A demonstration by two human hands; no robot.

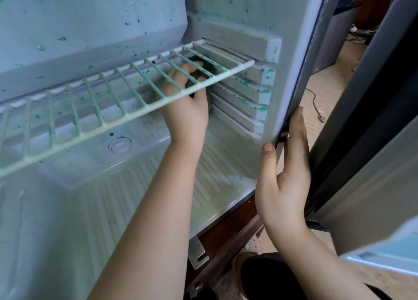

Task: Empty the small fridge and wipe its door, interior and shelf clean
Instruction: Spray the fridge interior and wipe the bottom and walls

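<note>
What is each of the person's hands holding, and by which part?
The left hand clutches a dark cloth bunched in its fingers, under the wire shelf. The right hand grips the fridge's front right edge, near the bottom.

Left hand (187, 102) presses dark cloth (201, 70) under wire shelf (126, 89); right hand (285, 170) grips fridge edge (291, 84).

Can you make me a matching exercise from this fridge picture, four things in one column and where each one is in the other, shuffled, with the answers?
Things:
1. left hand
2. right hand
3. wire shelf
4. round drain cap

Places:
A. gripping the fridge's front right edge
B. set in the raised step at the back of the floor
C. under the shelf, holding a dark cloth at the ribbed right wall
D. spanning the interior, flecked green

Pairs: 1-C, 2-A, 3-D, 4-B
</note>
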